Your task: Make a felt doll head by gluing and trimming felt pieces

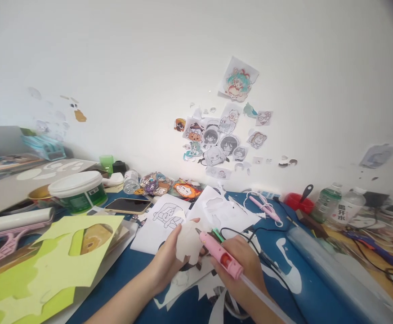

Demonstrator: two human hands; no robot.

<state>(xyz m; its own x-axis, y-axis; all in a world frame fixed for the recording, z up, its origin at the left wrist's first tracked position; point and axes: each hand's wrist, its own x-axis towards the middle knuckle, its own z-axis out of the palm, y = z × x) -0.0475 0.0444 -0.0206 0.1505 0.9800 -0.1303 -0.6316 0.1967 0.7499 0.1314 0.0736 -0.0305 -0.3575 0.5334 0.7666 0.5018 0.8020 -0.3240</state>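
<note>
My left hand (166,256) is closed on the edge of a white cutout (188,243) with a wavy lower outline. In my right hand (242,258) is a pink hot glue gun (218,254), held like a pen, with a long translucent glue stick coming out of its rear end. Its metal tip points at the right edge of the cutout; whether the two touch I cannot tell. Cut paper scraps (186,283) lie beneath both hands. Just behind them rests a sheet with a line drawing (166,220).
Yellow-green cut sheets (78,270) and a pink lint roller (17,229) lie left. A white-lidded tub (78,189) and a phone (128,205) stand behind. To the right are black cables (277,270), a clear plastic roll (338,279) and bottles (346,209).
</note>
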